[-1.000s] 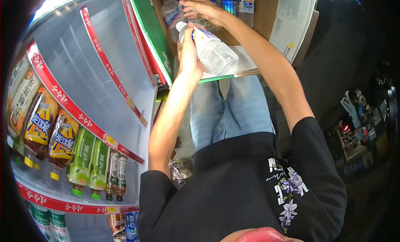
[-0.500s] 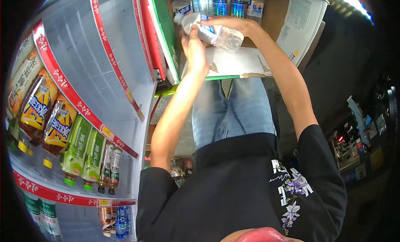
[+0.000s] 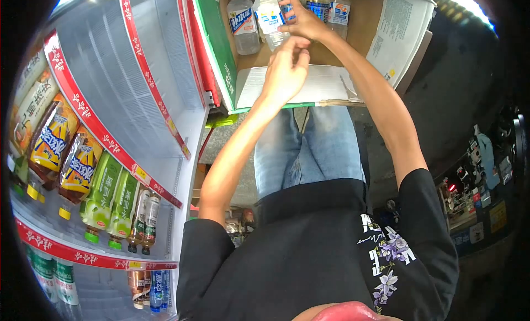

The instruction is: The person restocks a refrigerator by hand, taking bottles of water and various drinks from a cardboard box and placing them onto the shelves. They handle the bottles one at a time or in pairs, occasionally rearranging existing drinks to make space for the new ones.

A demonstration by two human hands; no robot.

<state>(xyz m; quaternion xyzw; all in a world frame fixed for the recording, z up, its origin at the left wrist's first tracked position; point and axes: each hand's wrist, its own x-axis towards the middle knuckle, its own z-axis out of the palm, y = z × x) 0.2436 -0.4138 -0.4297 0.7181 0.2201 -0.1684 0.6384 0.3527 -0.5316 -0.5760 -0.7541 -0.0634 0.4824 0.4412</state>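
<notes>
A clear plastic bottle [image 3: 269,16] with a white and blue label stands nearly upright, slightly tilted, in the green-edged cardboard box [image 3: 216,50]. My right hand [image 3: 303,22] grips its right side, thumb and fingers spread along it. Just below the bottle's base is my left hand [image 3: 287,70], fingers loosely bent and thumb apart, holding nothing. To the left stands another clear bottle [image 3: 243,24] with a blue label. Behind my right hand are gold-topped bottles [image 3: 317,6], partly covered, and a clear bottle [image 3: 338,13] at the right.
A white box flap [image 3: 326,81] folds toward me, and another flap [image 3: 393,39] stands out right. On my left is a shelf unit with red price strips [image 3: 94,119], holding amber drink bottles [image 3: 79,163] and green bottles [image 3: 101,194]. Cluttered goods [image 3: 477,180] lie far right.
The bottle that both hands held sideways over the box now stands among the others. My left hand has let go and drawn down; my right hand stays on it.
</notes>
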